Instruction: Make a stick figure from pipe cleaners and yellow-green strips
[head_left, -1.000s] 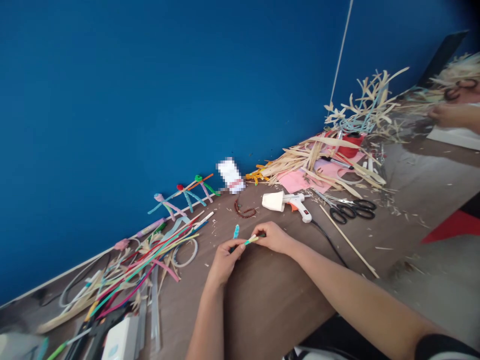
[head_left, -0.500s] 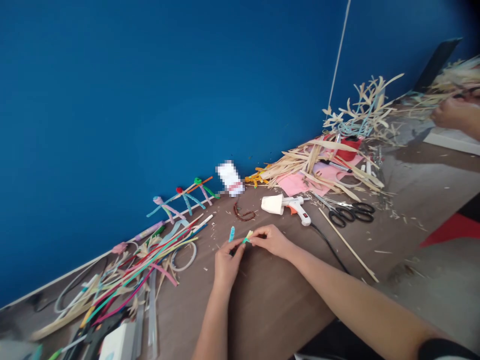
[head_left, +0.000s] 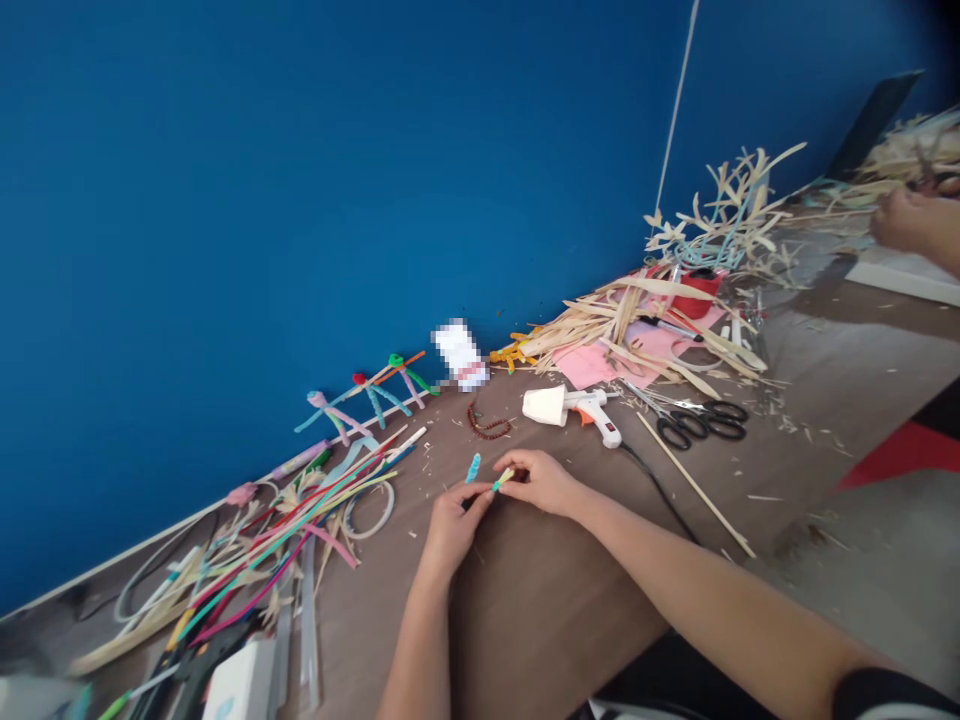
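Observation:
My left hand (head_left: 451, 522) is closed in a pinch on a small pipe cleaner piece (head_left: 505, 477), yellow at one end and teal at the other. A light-blue coiled pipe cleaner part (head_left: 473, 467) sticks up behind my left fingers; whether it joins the held piece I cannot tell. Meeting it from the right, my right hand (head_left: 546, 484) has thumb and fingertips closed around the yellow end. Just beyond the hands a brown bead string (head_left: 489, 432) lies curved on the table. A white glue gun (head_left: 598, 415) with a pale cup (head_left: 544, 405) over its front rests beyond my right hand.
Pipe cleaner figures (head_left: 375, 395) lean along the blue wall. Loose pipe cleaners and strips (head_left: 300, 535) pile up at left. Black-handled scissors (head_left: 690, 425), a thin stick (head_left: 697, 485) and dried leaf strips (head_left: 622, 310) lie right. Another person's hand (head_left: 911, 220) shows far right.
My hands have shifted slightly, and the yellow end tilts more to the right between my fingers. The blue coiled part moved a little rightward. The other person's hand moved slightly.

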